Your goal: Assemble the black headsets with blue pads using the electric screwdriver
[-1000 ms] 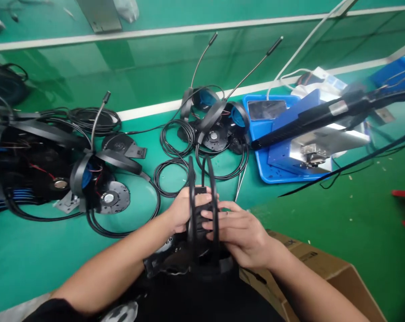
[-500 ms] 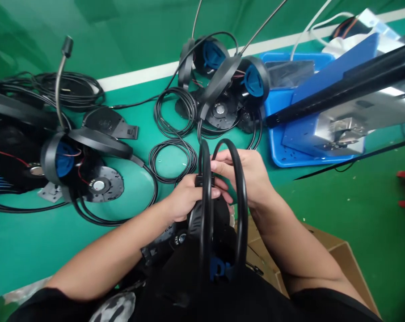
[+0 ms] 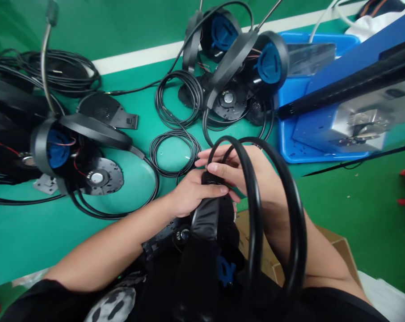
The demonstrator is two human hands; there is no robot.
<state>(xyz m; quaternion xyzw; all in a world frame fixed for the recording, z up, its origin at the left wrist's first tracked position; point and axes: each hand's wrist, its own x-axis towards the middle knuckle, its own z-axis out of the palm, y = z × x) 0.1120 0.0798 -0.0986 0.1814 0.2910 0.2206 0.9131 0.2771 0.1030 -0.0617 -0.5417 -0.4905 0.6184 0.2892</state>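
Close to my body, both hands are on a partly assembled headset point(image 3: 207, 219) with two black curved headband tubes point(image 3: 254, 197) arching toward the camera. My left hand point(image 3: 194, 192) is closed around the black end piece where the tubes meet the headband pad, its thumb lying across it. From the other side, my right hand point(image 3: 249, 172) pinches the same end piece with thumb and fingers, partly behind the tubes. A blue inner earcup part point(image 3: 225, 270) shows low down against my dark shirt. Much of the headset's lower part is hidden.
Several unfinished headsets point(image 3: 227, 67) with coiled cables point(image 3: 179, 98) lie at the back of the green table. More headset parts point(image 3: 97, 176) are on the left. A blue tray point(image 3: 284, 150) with a metal-and-blue device point(image 3: 360, 120) stands at right. A cardboard box point(image 3: 343, 246) is below.
The headset has turned in my hands: its tubes have swung right and the headband pad now shows. The right hand's fingers have shifted over the end piece. The view has moved slightly.
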